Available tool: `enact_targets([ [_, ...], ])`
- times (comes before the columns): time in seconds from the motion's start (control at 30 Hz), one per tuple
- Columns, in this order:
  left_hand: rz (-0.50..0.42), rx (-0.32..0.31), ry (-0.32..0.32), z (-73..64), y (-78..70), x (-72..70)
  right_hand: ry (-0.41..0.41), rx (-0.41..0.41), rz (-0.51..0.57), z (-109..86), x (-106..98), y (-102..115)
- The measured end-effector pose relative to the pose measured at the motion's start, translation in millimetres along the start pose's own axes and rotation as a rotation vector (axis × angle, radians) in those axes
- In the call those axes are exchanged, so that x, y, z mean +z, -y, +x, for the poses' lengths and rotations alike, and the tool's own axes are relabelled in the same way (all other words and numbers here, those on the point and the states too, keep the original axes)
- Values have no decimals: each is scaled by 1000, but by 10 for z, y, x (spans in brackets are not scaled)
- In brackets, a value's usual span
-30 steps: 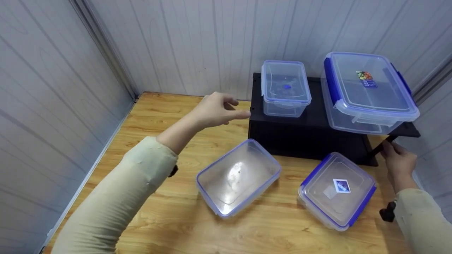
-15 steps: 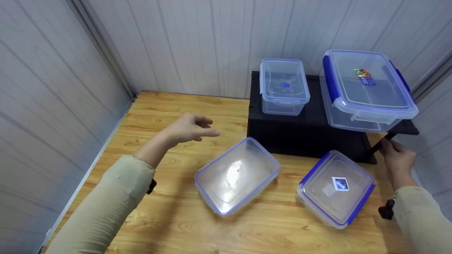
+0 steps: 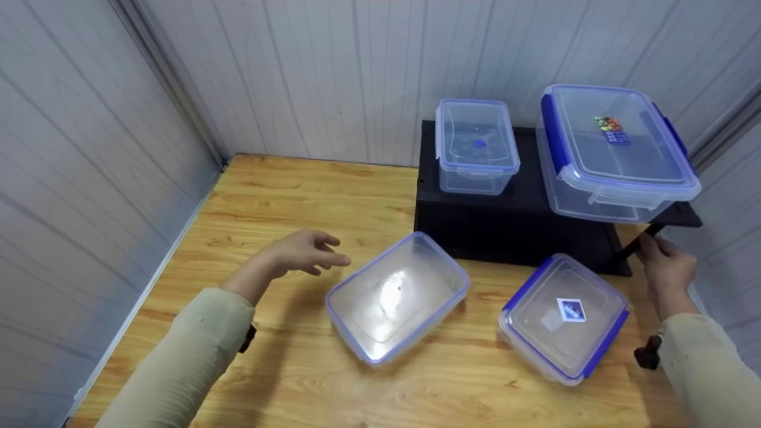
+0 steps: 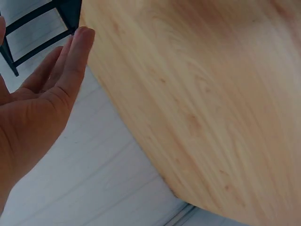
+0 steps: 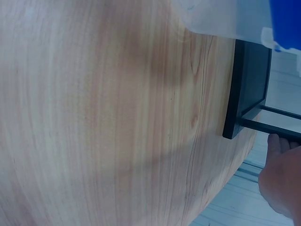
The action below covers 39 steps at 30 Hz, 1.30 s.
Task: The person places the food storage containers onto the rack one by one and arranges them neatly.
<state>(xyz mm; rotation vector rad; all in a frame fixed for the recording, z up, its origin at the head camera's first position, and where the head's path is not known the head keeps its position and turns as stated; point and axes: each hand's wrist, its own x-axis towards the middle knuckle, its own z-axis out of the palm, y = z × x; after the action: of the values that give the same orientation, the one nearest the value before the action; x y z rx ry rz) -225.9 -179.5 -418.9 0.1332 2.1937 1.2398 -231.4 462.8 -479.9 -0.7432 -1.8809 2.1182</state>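
Note:
My left hand [image 3: 306, 252] hovers over the wooden tabletop, fingers loosely bent and holding nothing. Just to its right lies a clear rectangular lidless container [image 3: 380, 321] with a pale blue rim. The right hand [image 3: 669, 267] grips a slim front post at the right end of a black two-level rack [image 3: 475, 208]; in the right wrist view that hand [image 5: 282, 179] has its fingertips against the post. On the rack's top stand a smaller lidded clear box [image 3: 478, 148] and a large lidded one [image 3: 621, 148] with blue clips. The large box overhangs the rack's front edge.
A flat lidded container [image 3: 565, 321] with blue clips and a white-and-blue label sits on the tabletop [image 3: 285, 196] in front of the rack, left of the right forearm. Ribbed pale wall panels [image 3: 297, 77] enclose the back and both sides.
The left hand has moved away from the rack's left end, leftward and toward the person. The right hand stays on the post, and the containers keep their places.

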Motion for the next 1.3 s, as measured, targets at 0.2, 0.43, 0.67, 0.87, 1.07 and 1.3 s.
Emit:
enact_targets([
  [0.2, -44, -60, 49, 89, 173, 92, 0, -7, 12, -7, 4, 5],
  [0.43, -53, -76, 102, 135, 300, 153, 27, -19, 51, -21, -6, -14],
  [0.67, -63, -116, 123, 151, 379, 178, 37, -10, 113, -6, -18, -25],
  [0.87, -73, -122, 136, 209, 454, 188, 25, -1, 115, -5, -18, -8],
  [1.07, -86, -135, 147, 247, 498, 204, 15, -2, 105, 6, -3, -9],
  [1.3, -108, -129, 173, 283, 548, 203, -6, 6, 44, 17, 18, -8],
])
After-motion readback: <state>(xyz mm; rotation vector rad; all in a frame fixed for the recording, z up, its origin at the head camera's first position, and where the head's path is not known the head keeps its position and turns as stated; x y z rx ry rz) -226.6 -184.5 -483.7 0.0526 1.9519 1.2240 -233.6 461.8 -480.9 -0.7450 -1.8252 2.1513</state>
